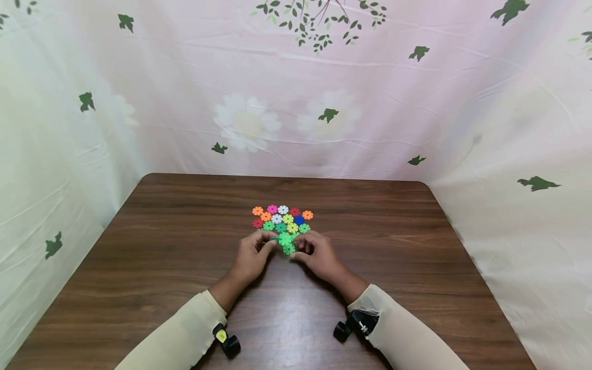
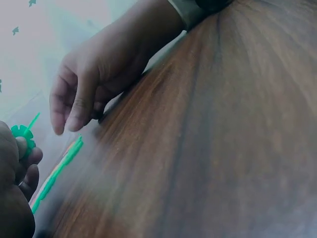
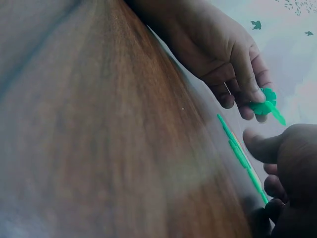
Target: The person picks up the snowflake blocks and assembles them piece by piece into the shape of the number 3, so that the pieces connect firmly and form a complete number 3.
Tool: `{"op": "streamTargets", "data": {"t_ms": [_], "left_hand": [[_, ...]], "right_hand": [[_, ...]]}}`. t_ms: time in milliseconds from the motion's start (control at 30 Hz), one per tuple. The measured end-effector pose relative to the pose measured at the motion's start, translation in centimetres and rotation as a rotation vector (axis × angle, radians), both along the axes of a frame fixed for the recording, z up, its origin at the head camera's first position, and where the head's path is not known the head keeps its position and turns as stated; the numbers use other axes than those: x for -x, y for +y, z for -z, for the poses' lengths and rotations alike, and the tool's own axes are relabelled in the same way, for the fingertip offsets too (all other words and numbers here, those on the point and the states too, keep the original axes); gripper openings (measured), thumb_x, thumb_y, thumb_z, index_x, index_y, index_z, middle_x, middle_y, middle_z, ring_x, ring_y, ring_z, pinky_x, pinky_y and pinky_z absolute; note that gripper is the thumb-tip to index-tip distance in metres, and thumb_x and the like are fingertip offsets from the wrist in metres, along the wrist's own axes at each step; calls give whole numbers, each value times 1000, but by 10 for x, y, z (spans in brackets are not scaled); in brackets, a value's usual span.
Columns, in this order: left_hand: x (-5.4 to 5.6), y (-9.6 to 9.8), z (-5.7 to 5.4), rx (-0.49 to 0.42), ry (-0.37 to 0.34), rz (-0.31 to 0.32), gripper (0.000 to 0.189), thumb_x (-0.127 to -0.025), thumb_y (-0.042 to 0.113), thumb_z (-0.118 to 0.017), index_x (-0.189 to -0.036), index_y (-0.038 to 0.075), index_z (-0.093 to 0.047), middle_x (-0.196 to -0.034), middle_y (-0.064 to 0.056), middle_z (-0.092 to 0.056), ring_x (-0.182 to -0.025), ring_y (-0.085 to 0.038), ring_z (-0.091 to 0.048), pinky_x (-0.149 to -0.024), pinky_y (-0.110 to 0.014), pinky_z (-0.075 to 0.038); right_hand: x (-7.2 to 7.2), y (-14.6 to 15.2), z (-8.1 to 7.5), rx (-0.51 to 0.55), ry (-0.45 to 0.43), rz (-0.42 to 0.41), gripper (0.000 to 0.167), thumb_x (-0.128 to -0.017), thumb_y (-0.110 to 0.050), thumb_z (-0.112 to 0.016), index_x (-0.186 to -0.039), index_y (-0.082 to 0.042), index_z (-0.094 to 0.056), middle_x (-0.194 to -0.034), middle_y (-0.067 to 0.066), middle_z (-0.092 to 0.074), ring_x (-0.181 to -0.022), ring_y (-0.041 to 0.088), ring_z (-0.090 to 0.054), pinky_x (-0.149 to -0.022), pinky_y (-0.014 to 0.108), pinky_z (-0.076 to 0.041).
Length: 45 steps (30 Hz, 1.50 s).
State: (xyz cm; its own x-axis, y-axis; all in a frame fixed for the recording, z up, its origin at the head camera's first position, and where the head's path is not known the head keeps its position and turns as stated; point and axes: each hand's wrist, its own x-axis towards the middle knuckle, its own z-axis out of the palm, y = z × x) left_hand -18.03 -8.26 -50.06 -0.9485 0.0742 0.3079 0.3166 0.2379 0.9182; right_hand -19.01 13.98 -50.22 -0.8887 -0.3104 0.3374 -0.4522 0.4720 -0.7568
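Observation:
My left hand (image 1: 251, 258) pinches a green notched flower disc (image 3: 268, 95) between thumb and fingers. A second green disc stands crosswise in it, seen edge-on. My right hand (image 1: 322, 257) is just to the right, its thumb and fingers apart with nothing visible between them. Beneath and beyond both hands, a flat group of colored flower discs (image 1: 276, 218) lies on the table, in orange, pink, white, red, yellow, blue and green. Edge-on, this group appears as a thin green strip (image 2: 55, 174) in the left wrist view. Whether my right fingers touch its edge is hidden.
The brown wood-grain table (image 1: 185, 216) extends around the discs. A pale curtain (image 1: 176, 103) with printed leaves, birds and flowers hangs behind and along both sides. Dark camera mounts (image 1: 231, 347) are strapped over the cream sleeves.

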Motion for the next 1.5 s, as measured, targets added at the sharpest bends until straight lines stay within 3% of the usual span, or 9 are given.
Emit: {"op": "streamTargets", "data": {"t_ms": [233, 533, 767, 1000, 1200, 1500], "left_hand": [[0, 1, -3, 23, -30, -5, 9, -104, 2, -71, -111, 3, -77, -112, -14, -82, -109, -27, -76, -88, -21, -56], [0, 1, -3, 12, -17, 7, 11, -104, 2, -71, -115, 2, -74, -108, -15, -82, -101, -29, -75, -83, -22, -55], [0, 1, -2, -11, -29, 8, 9, -103, 1, -73, -111, 2, -74, -108, -16, -82, -99, -25, -74, -83, -21, -55], [0, 1, -3, -12, -20, -6, 9, -102, 0, -73, -110, 2, -74, -112, -16, -82, -103, -19, -74, -85, -22, -56], [-2, 0, -2, -9, -26, -21, 8, -102, 0, -73, -110, 3, -74, -109, -16, -82, -100, -19, -74, -83, -21, -55], [-2, 0, -1, 7, -41, -40, 8, -102, 0, -74, -109, 4, -75, -107, -14, -83, -100, -25, -75, -82, -21, -54]], "right_hand": [[2, -3, -3, -146, -2, 21, 27, -87, -18, -94, -111, -8, -83, -94, 2, -67, -77, 8, -51, -70, 23, -45], [4, -9, -3, -190, -31, 38, 24, -88, -15, -93, -110, -6, -85, -99, 3, -68, -86, 11, -57, -78, 25, -48], [3, -8, -5, -136, -81, 8, 17, -88, -7, -89, -102, -6, -79, -101, 6, -65, -84, 13, -54, -78, 25, -45], [3, -6, -6, -148, -99, -30, 22, -91, -7, -87, -112, -5, -80, -104, 9, -63, -82, 13, -50, -74, 25, -43], [3, -4, -10, -138, -145, -62, 21, -91, -5, -86, -109, -5, -77, -106, 10, -62, -83, 14, -50, -75, 24, -43], [0, -2, -8, -4, -209, -87, 19, -92, 0, -84, -100, -4, -67, -77, 5, -57, -64, 6, -47, -62, 21, -41]]}}
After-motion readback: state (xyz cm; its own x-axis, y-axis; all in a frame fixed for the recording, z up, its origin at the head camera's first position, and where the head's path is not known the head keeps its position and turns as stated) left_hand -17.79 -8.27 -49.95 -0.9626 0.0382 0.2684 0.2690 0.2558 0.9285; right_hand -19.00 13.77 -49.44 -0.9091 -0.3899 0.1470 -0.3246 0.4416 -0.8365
